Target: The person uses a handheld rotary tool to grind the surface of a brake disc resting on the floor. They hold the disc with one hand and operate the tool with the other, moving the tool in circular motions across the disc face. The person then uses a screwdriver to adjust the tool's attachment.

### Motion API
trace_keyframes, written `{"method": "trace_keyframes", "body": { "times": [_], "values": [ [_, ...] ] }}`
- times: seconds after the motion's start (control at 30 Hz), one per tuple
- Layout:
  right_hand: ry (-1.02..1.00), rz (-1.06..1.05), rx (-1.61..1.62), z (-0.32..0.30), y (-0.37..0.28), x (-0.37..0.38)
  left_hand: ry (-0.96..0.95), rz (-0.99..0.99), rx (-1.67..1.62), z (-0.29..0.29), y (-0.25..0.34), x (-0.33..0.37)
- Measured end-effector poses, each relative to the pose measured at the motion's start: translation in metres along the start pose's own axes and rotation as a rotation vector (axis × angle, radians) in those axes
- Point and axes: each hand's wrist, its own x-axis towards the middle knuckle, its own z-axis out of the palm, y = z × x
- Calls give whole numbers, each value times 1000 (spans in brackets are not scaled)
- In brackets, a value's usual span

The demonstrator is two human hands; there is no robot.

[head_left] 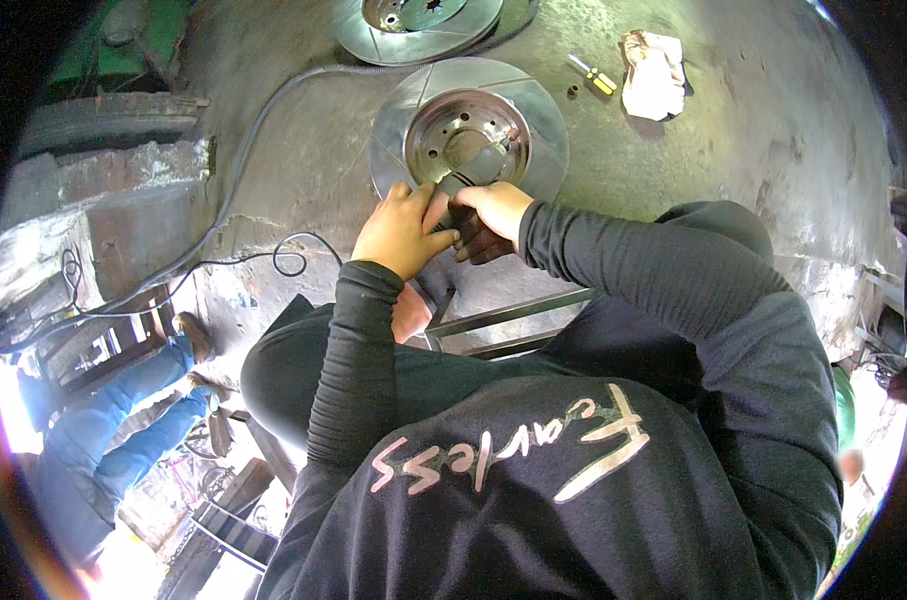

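Note:
A brake disc [394,130] lies flat on the metal work surface in front of me, its hub recess facing up. Over the disc's near edge my two hands meet. My right hand [496,212] is closed round a dark piece [479,238], whose kind is not clear because fingers cover much of it. My left hand [404,228] presses against the same piece from the left, fingers bent and thumb pointing toward the right hand. A second brake disc [359,38] lies farther off, cut by the upper edge.
A yellow-handled screwdriver [601,80], a small dark cylinder [574,91] and a pale crumpled cloth [653,75] lie far right. A grey hose [242,165] curves along the left, and a thin black cord [292,262] loops near my left forearm. Someone in jeans [134,415] is at lower left.

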Motion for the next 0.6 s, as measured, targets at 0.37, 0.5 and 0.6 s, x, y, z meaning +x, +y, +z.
{"method": "trace_keyframes", "body": {
  "times": [0.37,0.5,0.6],
  "values": [
    [252,-142,96,17,-46,-39,225,-96,-305,16,23,-17],
    [175,-367,197,14,-60,-55,470,12,-482,30,51,-31],
    [168,-361,104,5,-59,-63,443,85,-541,31,58,-41]
  ]
}}
